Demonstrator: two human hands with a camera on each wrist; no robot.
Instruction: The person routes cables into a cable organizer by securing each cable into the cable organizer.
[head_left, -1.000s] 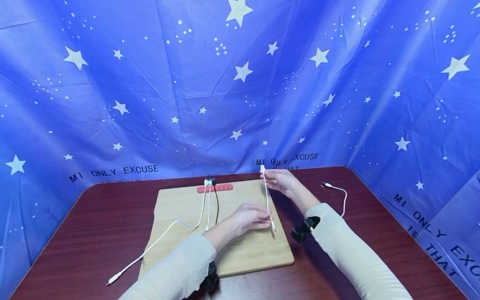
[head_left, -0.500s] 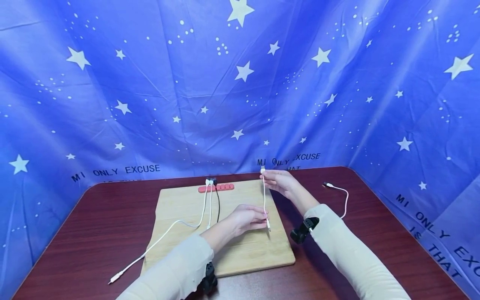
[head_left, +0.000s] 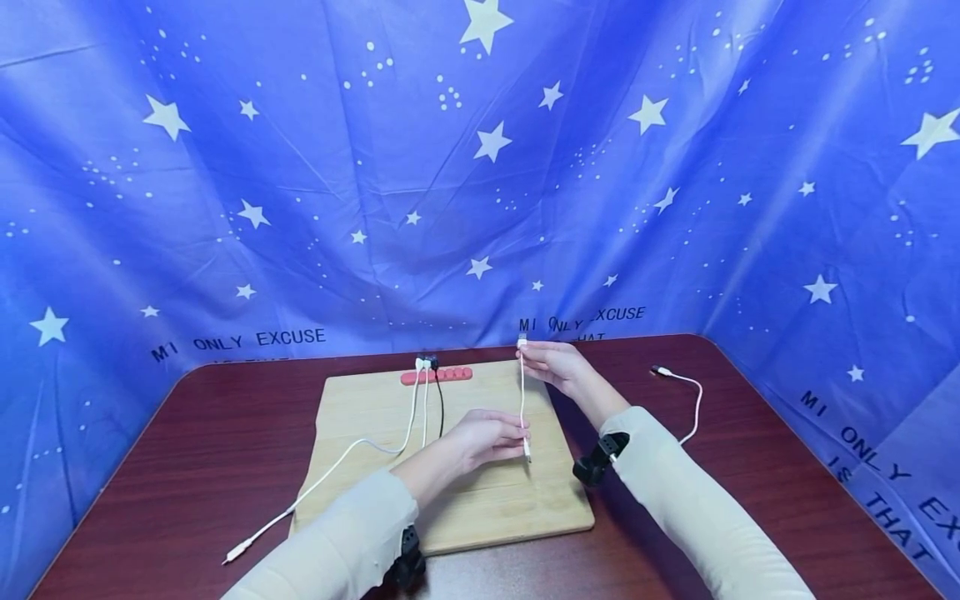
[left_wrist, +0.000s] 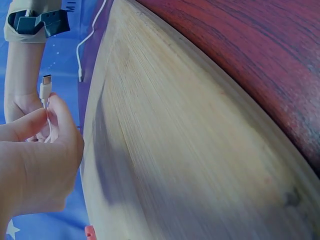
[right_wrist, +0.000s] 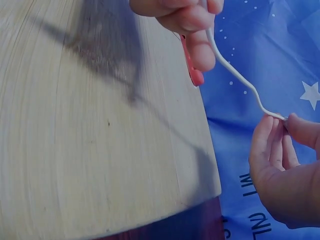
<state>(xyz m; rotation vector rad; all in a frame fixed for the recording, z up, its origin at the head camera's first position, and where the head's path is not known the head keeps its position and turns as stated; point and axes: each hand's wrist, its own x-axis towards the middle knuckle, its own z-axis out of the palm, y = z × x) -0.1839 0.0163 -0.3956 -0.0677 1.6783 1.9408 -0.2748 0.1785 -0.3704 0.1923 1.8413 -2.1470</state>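
Observation:
A short white USB cable (head_left: 522, 383) hangs between my two hands above the right part of a wooden board (head_left: 540, 496). My right hand (head_left: 558, 367) pinches its upper end, just under the USB-A plug (head_left: 522, 342). Lower down, my left hand (head_left: 487, 437) holds the cable near its other end between thumb and fingers. The small USB-C plug (left_wrist: 45, 90) sticks out past those fingertips in the left wrist view. At the board's far edge lies a red cable holder (head_left: 453, 374), with two white cables (head_left: 414, 400) and a black cable (head_left: 442, 404) at its left part.
Another white cable (head_left: 699, 404) lies on the dark red table (head_left: 750, 492) at the right, partly behind the right sleeve. One white cable's plug (head_left: 238, 550) reaches the table at the front left. A blue star-patterned curtain (head_left: 420, 167) surrounds the table's back and sides.
Both hands have shifted slightly left over the board with the cable, which now hangs nearly straight down instead of slanting. The view has turned slightly. The other cables lie as before.

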